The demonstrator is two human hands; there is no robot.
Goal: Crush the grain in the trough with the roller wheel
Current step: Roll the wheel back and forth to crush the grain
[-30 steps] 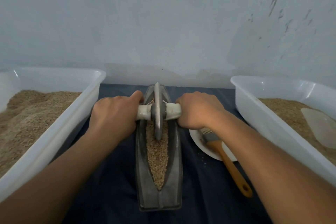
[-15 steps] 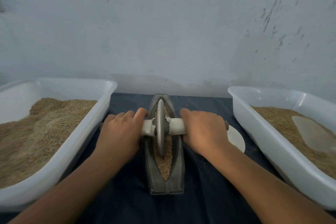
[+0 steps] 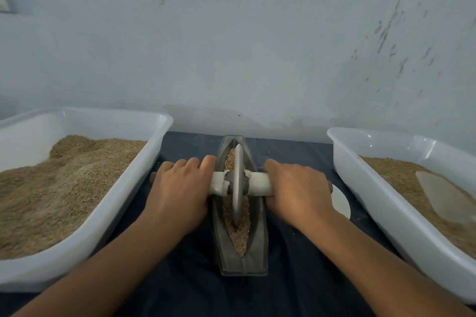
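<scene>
Grain (image 3: 238, 235) lies in a long heap inside the dark trough (image 3: 258, 252), which sits on a blue cloth between two white tubs. It is loose and dry, so it will likely slide and spill if pushed hard. The roller wheel (image 3: 238, 183) stands upright in the grain, about the middle of the trough. It looks hard and heavy, good for crushing. The best place to hold it is the pale handle (image 3: 260, 185) that sticks out on both sides. The left hand (image 3: 180, 195) curls around one end and the right hand (image 3: 298, 193) curls around the other.
</scene>
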